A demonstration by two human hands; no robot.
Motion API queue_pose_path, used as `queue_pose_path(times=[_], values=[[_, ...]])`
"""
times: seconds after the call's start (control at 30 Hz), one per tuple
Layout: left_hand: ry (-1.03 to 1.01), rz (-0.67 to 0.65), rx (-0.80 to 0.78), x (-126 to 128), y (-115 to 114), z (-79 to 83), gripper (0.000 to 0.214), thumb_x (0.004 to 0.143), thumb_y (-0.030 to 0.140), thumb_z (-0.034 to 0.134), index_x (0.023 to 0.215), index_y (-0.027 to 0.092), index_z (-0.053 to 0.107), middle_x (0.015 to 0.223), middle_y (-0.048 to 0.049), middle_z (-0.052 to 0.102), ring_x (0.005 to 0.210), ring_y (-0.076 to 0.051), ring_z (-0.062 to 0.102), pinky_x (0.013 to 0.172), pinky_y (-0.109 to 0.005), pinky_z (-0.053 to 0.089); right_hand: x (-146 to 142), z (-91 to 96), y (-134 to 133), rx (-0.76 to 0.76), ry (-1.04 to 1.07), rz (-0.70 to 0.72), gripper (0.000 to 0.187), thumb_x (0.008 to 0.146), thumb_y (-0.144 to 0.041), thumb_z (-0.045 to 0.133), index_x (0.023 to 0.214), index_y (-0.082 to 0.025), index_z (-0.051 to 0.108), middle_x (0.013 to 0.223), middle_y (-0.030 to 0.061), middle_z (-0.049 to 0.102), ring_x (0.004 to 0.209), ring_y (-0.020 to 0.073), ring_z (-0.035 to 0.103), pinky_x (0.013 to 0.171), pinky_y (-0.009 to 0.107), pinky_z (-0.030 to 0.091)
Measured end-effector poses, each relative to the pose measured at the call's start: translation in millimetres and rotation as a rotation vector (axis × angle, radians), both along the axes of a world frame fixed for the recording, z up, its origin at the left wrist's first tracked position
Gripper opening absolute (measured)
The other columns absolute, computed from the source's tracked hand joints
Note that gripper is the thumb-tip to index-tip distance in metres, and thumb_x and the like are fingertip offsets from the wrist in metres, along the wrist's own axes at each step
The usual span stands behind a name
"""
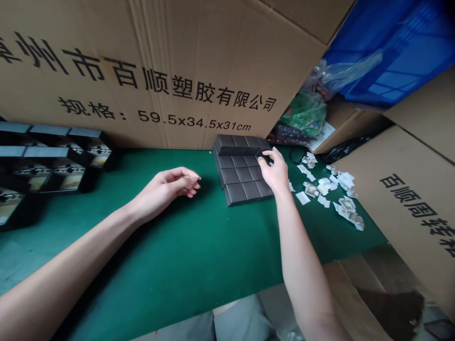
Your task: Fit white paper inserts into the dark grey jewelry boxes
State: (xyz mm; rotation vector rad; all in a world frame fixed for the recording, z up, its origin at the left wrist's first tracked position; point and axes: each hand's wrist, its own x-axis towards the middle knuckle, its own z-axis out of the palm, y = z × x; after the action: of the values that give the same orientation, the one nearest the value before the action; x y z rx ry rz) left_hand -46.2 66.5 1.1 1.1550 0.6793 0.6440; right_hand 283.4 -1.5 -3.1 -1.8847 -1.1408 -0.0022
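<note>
A block of several small dark grey boxes (239, 175) stands on the green table (185, 246), packed in rows against a large cardboard carton. My right hand (273, 170) reaches onto the block's far right corner, fingers curled round one dark box there. My left hand (170, 187) rests on the table left of the block, palm turned sideways, fingers loosely bent and apart, holding nothing.
A big printed cardboard carton (149, 71) walls the back. Black open boxes (50, 161) with printed inserts sit at far left. Several small paper tags (334, 189) lie scattered right of the block. Another carton (408, 203) and a blue crate (398, 52) stand at right.
</note>
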Motion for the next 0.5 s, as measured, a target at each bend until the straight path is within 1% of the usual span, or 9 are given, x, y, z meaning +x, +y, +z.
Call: queue_pose_path(times=[0.07, 0.13, 0.23, 0.3, 0.5], values=[[0.005, 0.0, 0.0, 0.4, -0.6, 0.8, 0.031, 0.076, 0.041, 0.091, 0.089, 0.017, 0.077, 0.087, -0.0058, 0.074, 0.076, -0.013, 0.067, 0.071, -0.024, 0.054, -0.7, 1.2, -0.5, -0.021, 0.007, -0.024, 0.024, 0.087, -0.03, 0.066, 0.108, -0.022, 0.073, 0.153, 0.0161, 0.056, 0.144, 0.0335, 0.054, 0.118, 0.058, 0.046], [0.008, -0.002, 0.0, 0.5, -0.7, 1.0, 0.03, 0.076, 0.041, 0.091, 0.089, 0.017, 0.077, 0.087, -0.0059, 0.074, 0.077, -0.014, 0.066, 0.071, -0.024, 0.054, -1.7, 2.9, -1.0, -0.028, 0.002, -0.035, 0.027, 0.087, -0.031, 0.066, 0.11, -0.022, 0.074, 0.152, 0.0158, 0.056, 0.141, 0.0331, 0.058, 0.118, 0.056, 0.047], [0.013, -0.005, 0.002, 0.0, -0.1, 0.4, 0.03, 0.077, 0.041, 0.091, 0.089, 0.017, 0.077, 0.088, -0.0062, 0.074, 0.077, -0.014, 0.067, 0.071, -0.024, 0.054, -3.0, 4.7, -1.0, -0.034, 0.011, -0.025, 0.031, 0.087, -0.031, 0.065, 0.114, -0.02, 0.074, 0.147, 0.0158, 0.06, 0.125, 0.0306, 0.068, 0.114, 0.052, 0.052], [0.015, -0.005, 0.0, -0.3, 0.4, -0.2, 0.03, 0.077, 0.041, 0.091, 0.089, 0.017, 0.077, 0.088, -0.0061, 0.074, 0.077, -0.014, 0.067, 0.071, -0.024, 0.054, -3.2, 4.9, -0.7, -0.035, 0.038, -0.013, 0.032, 0.087, -0.031, 0.064, 0.115, -0.019, 0.074, 0.148, 0.0158, 0.061, 0.118, 0.0294, 0.071, 0.111, 0.051, 0.054], [0.016, -0.014, -0.001, 0.5, 0.5, -0.6, 0.03, 0.078, 0.041, 0.09, 0.09, 0.018, 0.077, 0.088, -0.0055, 0.074, 0.078, -0.013, 0.067, 0.072, -0.023, 0.054, -0.5, 1.7, 0.2, -0.036, 0.108, -0.001, 0.034, 0.087, -0.032, 0.064, 0.118, -0.02, 0.073, 0.151, 0.0145, 0.061, 0.124, 0.0307, 0.07, 0.115, 0.052, 0.052]])
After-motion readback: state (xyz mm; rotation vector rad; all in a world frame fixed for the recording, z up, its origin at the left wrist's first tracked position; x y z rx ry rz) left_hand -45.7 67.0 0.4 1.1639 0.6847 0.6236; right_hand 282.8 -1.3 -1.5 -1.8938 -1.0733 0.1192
